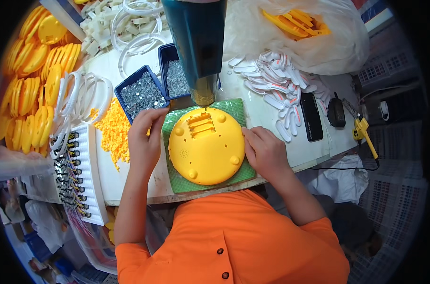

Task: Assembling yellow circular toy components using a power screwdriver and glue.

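A round yellow plastic casing (208, 156) lies on a green mat (175, 182), with an open battery compartment, small round feet and screw holes showing. My right hand (267, 154) grips its right edge between thumb and fingers. Beside its upper left, my left hand (146, 135) is closed in a pinch near the corner of a blue bin of small screws (141, 93); anything between the fingertips is too small to make out. A dark teal upright screwdriver (198, 47) hangs over the casing, its tip at the compartment's top edge. Whether the tip touches is unclear.
A second blue screw bin (175, 78) stands behind the first. Small yellow parts (113, 135) and a white wired rack (89, 170) lie left, stacked yellow casings (30, 99) beyond. White strips (279, 83), a phone (311, 117) and a plastic bag (338, 42) sit right.
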The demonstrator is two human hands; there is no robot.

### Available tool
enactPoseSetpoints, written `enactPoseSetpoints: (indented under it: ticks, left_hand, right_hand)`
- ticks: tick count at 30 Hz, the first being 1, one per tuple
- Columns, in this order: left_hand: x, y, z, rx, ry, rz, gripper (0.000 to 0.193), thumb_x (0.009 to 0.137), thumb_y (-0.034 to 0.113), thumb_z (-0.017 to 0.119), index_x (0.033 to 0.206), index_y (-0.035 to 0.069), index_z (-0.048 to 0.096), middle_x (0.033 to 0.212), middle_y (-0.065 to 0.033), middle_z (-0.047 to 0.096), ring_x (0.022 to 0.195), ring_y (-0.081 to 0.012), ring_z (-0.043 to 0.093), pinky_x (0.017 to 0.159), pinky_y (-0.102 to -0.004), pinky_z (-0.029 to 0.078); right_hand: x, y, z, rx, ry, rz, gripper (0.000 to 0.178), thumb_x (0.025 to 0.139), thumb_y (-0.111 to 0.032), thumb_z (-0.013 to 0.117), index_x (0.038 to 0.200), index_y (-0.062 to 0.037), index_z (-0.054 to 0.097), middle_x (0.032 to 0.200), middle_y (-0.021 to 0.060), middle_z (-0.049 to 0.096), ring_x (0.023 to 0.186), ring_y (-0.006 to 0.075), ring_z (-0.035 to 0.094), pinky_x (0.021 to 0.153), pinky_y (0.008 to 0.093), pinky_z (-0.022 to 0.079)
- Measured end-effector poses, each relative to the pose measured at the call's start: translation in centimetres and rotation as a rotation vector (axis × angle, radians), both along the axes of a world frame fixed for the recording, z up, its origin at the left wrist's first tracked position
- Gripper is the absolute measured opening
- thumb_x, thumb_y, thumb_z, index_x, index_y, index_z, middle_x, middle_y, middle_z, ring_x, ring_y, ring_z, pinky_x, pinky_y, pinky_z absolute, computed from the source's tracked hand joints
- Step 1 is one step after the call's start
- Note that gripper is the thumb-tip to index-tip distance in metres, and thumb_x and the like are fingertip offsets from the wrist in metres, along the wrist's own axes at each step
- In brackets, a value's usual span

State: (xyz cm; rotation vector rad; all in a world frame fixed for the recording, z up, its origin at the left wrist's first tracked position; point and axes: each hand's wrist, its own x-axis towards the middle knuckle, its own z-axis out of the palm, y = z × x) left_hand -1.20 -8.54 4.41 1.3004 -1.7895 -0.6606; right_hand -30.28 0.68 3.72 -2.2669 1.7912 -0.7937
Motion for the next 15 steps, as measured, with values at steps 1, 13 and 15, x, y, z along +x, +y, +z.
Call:
enactPoseSetpoints:
  ticks: [1,13,15]
  left_hand:
    - [0.7,1.0,-0.4,0.003,0.02,-0.001,0.014,0.096,-0.002,0.064,0.107,0.001,0.072,0.098,-0.0113,0.071,0.093,-0.0241,0.069,0.083,-0.0314,0.052]
    - [1.2,7.9,-3.0,0.406,0.243,0.168,0.007,0.098,0.002,0.064,0.104,0.001,0.067,0.103,-0.003,0.069,0.092,-0.0121,0.064,0.084,-0.0265,0.052]
    - [1.2,7.7,-3.8,0.281,0.227,0.147,0.006,0.098,0.001,0.064,0.104,0.0,0.066,0.105,-0.0046,0.068,0.093,-0.0128,0.064,0.085,-0.0271,0.053]
  right_hand:
    - [0.1,0.0,0.1,0.003,0.001,0.004,0.028,0.087,-0.005,0.068,0.114,-0.0032,0.07,0.093,0.0099,0.067,0.083,0.0304,0.068,0.07,0.04,0.056]
    - [-0.4,-2.9,1.5,-0.008,-0.098,-0.005,0.026,0.09,-0.001,0.064,0.116,-0.0026,0.069,0.094,0.0139,0.067,0.081,0.0298,0.068,0.074,0.0414,0.054]
    - [0.5,-5.6,2.4,-0.052,-0.108,0.055,0.026,0.09,-0.002,0.065,0.116,-0.0033,0.07,0.093,0.0134,0.067,0.082,0.0302,0.068,0.074,0.0413,0.054]
